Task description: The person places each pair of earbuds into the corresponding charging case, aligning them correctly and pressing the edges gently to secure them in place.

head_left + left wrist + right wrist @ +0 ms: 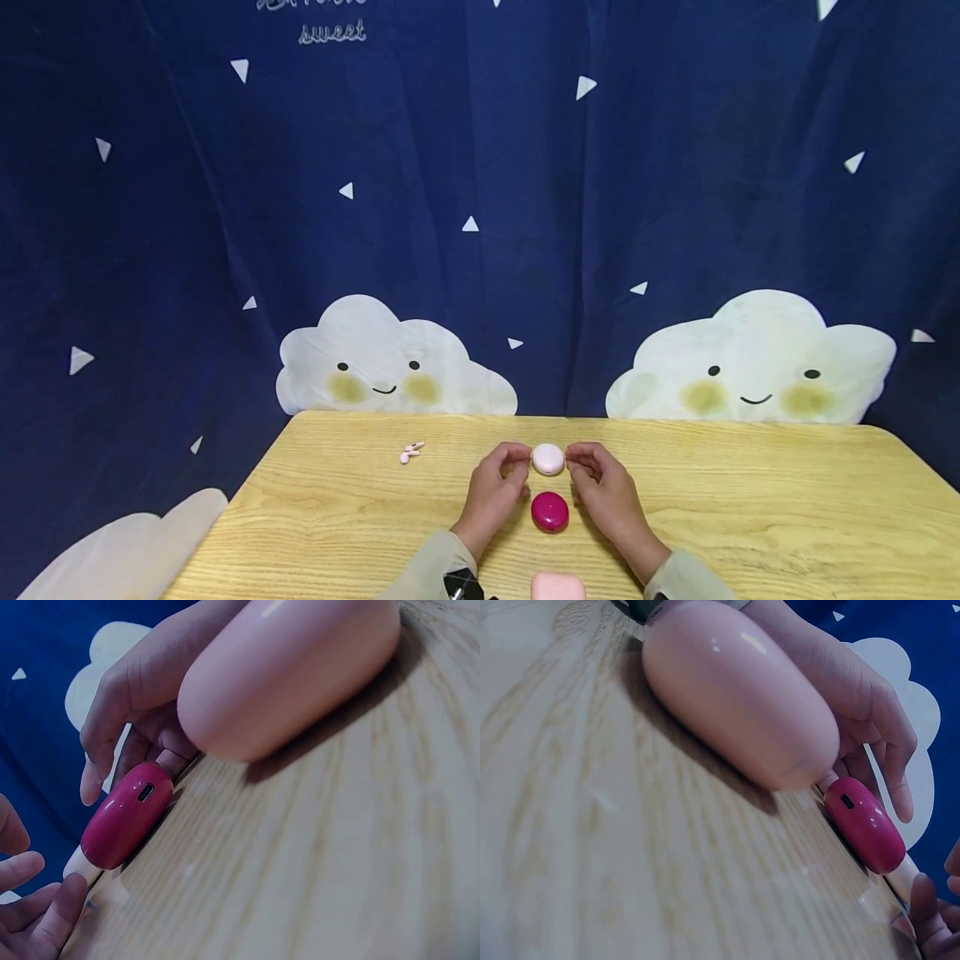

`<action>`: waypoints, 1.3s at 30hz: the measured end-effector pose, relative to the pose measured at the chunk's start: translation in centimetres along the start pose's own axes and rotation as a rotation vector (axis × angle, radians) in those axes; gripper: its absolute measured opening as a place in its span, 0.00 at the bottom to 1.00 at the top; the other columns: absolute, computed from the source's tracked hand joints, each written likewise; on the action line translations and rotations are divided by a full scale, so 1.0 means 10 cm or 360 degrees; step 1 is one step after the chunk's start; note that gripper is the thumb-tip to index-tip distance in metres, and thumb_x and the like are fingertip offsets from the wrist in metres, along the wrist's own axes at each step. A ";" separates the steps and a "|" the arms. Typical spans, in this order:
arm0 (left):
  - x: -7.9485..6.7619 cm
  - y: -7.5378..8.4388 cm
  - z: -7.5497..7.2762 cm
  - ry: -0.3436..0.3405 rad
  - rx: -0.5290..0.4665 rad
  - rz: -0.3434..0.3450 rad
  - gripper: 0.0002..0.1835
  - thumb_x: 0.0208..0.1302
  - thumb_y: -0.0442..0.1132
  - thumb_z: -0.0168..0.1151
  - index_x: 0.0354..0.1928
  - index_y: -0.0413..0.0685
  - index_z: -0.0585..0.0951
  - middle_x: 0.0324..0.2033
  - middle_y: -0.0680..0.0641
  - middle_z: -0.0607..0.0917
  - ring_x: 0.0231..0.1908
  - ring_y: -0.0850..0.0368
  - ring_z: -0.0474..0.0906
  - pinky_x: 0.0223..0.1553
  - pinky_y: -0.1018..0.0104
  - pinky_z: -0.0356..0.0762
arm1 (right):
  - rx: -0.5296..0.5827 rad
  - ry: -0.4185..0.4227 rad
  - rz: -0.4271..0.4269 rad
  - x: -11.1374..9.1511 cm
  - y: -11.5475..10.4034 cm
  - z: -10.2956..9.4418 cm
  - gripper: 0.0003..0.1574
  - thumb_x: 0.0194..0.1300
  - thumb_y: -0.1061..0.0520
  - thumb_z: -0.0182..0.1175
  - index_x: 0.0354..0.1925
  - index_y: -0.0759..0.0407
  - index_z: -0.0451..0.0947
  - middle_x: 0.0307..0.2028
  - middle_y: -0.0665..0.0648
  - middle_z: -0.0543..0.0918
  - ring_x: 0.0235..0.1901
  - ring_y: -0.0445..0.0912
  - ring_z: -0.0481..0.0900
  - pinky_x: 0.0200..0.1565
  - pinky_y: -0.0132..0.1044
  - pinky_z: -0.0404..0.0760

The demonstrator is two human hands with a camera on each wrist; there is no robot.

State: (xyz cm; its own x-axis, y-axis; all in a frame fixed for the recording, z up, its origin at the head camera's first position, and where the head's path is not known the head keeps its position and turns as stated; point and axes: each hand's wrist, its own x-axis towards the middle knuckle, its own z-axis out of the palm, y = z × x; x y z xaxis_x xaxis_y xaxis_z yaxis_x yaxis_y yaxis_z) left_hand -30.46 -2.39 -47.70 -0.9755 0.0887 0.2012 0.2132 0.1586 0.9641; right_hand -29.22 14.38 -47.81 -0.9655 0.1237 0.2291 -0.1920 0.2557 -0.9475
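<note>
A pale pink round earbud case (548, 459) lies on the table between both hands. My left hand (495, 487) is at its left side and my right hand (606, 492) at its right, fingers loosely bent, fingertips close beside the rim. Nearer to me, between the wrists, sits a glossy magenta round case (551, 512); its small charging port shows in the left wrist view. A light pink case (558, 587) with rounded corners is at the bottom edge of the head view, partly cut off, and looms large in the right wrist view (739, 690).
Two pale pink earbuds (411, 452) lie together on the far left of the wooden table (750, 500). Behind the table's back edge hangs a dark blue curtain (420, 167) with white triangles and smiling clouds. Light sleeves (435, 571) cover the forearms.
</note>
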 end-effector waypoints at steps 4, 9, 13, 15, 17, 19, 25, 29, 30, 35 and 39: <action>0.00 -0.01 0.00 -0.0002 0.0009 0.0009 0.10 0.59 0.33 0.55 0.42 0.41 0.78 0.39 0.43 0.81 0.31 0.51 0.78 0.26 0.65 0.78 | -0.0007 -0.0005 0.0008 0.00 0.00 0.00 0.13 0.59 0.63 0.56 0.44 0.60 0.75 0.38 0.58 0.81 0.35 0.47 0.77 0.23 0.35 0.78; -0.02 0.04 -0.01 -0.0009 -0.0014 -0.0013 0.11 0.58 0.30 0.54 0.43 0.38 0.77 0.39 0.40 0.80 0.34 0.48 0.77 0.28 0.61 0.78 | 0.0001 -0.0022 0.0025 0.00 0.00 0.01 0.13 0.59 0.63 0.56 0.44 0.59 0.75 0.39 0.58 0.81 0.36 0.48 0.77 0.23 0.36 0.78; -0.09 0.20 -0.03 -0.0025 -0.0029 -0.0012 0.12 0.56 0.27 0.51 0.44 0.34 0.76 0.40 0.36 0.79 0.37 0.43 0.76 0.30 0.54 0.78 | -0.0011 -0.0029 0.0033 0.00 0.00 0.01 0.13 0.59 0.63 0.56 0.44 0.59 0.75 0.39 0.57 0.81 0.35 0.46 0.77 0.24 0.36 0.78; -0.12 0.28 -0.04 -0.0031 -0.0030 -0.0013 0.13 0.56 0.27 0.51 0.43 0.33 0.76 0.40 0.35 0.79 0.37 0.42 0.76 0.31 0.53 0.78 | -0.0014 -0.0030 0.0031 0.00 0.00 0.02 0.13 0.59 0.63 0.57 0.44 0.59 0.75 0.39 0.57 0.81 0.36 0.45 0.77 0.24 0.36 0.78; -0.15 0.33 -0.05 -0.0032 -0.0029 -0.0012 0.13 0.55 0.27 0.51 0.43 0.33 0.76 0.40 0.35 0.79 0.37 0.42 0.76 0.32 0.53 0.78 | -0.0020 -0.0029 0.0025 0.00 0.00 0.01 0.13 0.59 0.63 0.57 0.44 0.58 0.75 0.39 0.57 0.81 0.36 0.45 0.77 0.24 0.36 0.78; -0.16 0.36 -0.05 -0.0028 -0.0027 -0.0010 0.12 0.56 0.27 0.51 0.43 0.33 0.76 0.40 0.35 0.79 0.36 0.43 0.76 0.31 0.54 0.78 | -0.0023 -0.0027 0.0019 0.00 0.00 0.01 0.13 0.59 0.63 0.57 0.44 0.58 0.75 0.39 0.57 0.81 0.37 0.46 0.77 0.24 0.36 0.78; -0.15 0.35 -0.04 -0.0020 -0.0017 -0.0006 0.11 0.57 0.28 0.52 0.43 0.33 0.76 0.39 0.35 0.79 0.35 0.43 0.77 0.31 0.55 0.79 | -0.0015 -0.0039 0.0002 0.00 -0.01 0.01 0.13 0.59 0.63 0.57 0.45 0.59 0.75 0.39 0.57 0.81 0.37 0.47 0.77 0.24 0.35 0.78; -0.14 0.32 -0.04 -0.0024 -0.0026 -0.0012 0.11 0.58 0.28 0.52 0.43 0.33 0.76 0.39 0.35 0.79 0.35 0.42 0.77 0.31 0.55 0.79 | -0.0016 -0.0039 -0.0006 -0.01 -0.01 0.01 0.13 0.59 0.63 0.57 0.45 0.59 0.75 0.40 0.57 0.81 0.38 0.47 0.77 0.24 0.34 0.78; -0.14 0.32 -0.04 -0.0024 -0.0031 -0.0010 0.11 0.58 0.28 0.52 0.43 0.33 0.76 0.39 0.35 0.79 0.35 0.42 0.77 0.31 0.56 0.79 | -0.0017 -0.0037 -0.0004 -0.01 -0.01 0.01 0.13 0.59 0.63 0.57 0.45 0.59 0.75 0.40 0.57 0.81 0.39 0.47 0.77 0.25 0.34 0.78; -0.14 0.32 -0.04 -0.0025 -0.0057 0.0003 0.12 0.56 0.26 0.51 0.43 0.32 0.76 0.39 0.34 0.79 0.37 0.41 0.77 0.32 0.55 0.78 | -0.0017 -0.0036 0.0005 -0.01 -0.01 0.00 0.13 0.59 0.63 0.58 0.44 0.58 0.75 0.40 0.56 0.81 0.40 0.47 0.77 0.25 0.34 0.78; -0.15 0.33 -0.04 -0.0024 -0.0072 0.0000 0.12 0.56 0.26 0.51 0.43 0.32 0.76 0.40 0.34 0.79 0.38 0.42 0.77 0.32 0.54 0.78 | -0.0020 -0.0032 -0.0011 -0.01 -0.01 0.00 0.13 0.58 0.63 0.58 0.44 0.58 0.75 0.40 0.56 0.81 0.41 0.47 0.78 0.27 0.32 0.78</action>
State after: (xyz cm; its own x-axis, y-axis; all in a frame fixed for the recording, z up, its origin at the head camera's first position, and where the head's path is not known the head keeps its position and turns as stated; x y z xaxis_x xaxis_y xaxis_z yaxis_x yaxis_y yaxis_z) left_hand -28.33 -2.39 -44.78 -0.9745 0.1038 0.1988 0.2102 0.1139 0.9710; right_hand -29.13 14.35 -47.70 -0.9675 0.1026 0.2309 -0.1966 0.2686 -0.9430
